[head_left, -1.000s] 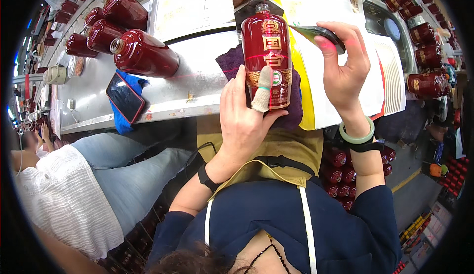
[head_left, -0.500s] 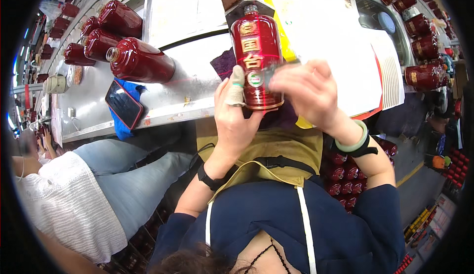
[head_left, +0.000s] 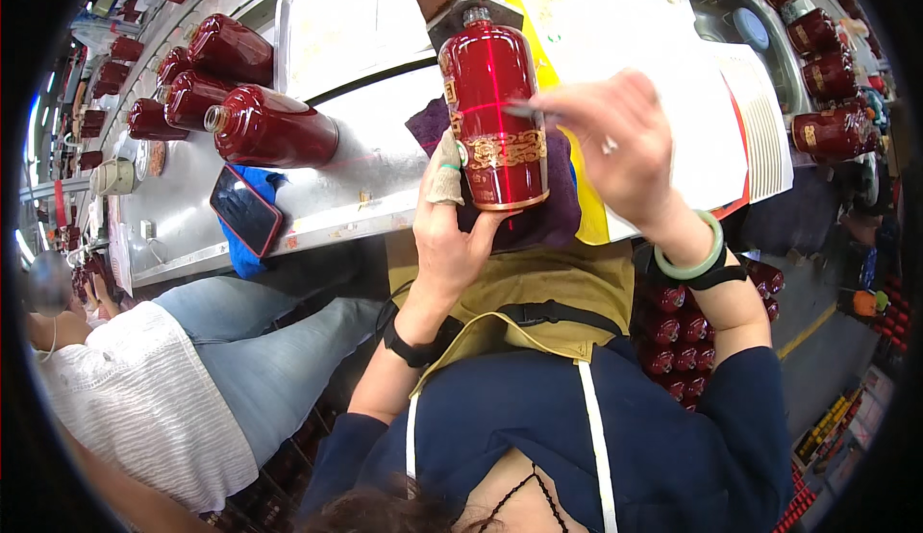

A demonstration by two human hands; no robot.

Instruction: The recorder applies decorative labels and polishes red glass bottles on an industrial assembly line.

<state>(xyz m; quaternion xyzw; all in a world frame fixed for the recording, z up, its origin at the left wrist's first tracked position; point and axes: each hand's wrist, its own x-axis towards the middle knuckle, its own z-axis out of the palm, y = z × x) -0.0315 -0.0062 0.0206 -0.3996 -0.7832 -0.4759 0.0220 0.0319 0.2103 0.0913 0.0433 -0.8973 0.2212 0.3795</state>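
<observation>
A dark red glass bottle with gold decoration lies with its neck away from me, against a metal holder. Thin red light lines cross on its face. My left hand is closed round the bottle's base, thumb and fingers on its sides; one finger wears a cloth finger cover. Over the bottle's right side, my right hand pinches a slim grey tool, tip close to the red glass. Motion blurs this hand, and I cannot tell whether the tip touches. Purple cloth lies under the bottle.
Several red bottles lie or stand at the left on the metal bench. A phone rests on blue cloth near its edge. White sheets cover the right side. A seated person is close by on my left.
The bottle has turned about its length: the gold characters have shifted to its left edge, and a gold patterned band now faces up. My right hand has moved slightly, its tool now plainer.
</observation>
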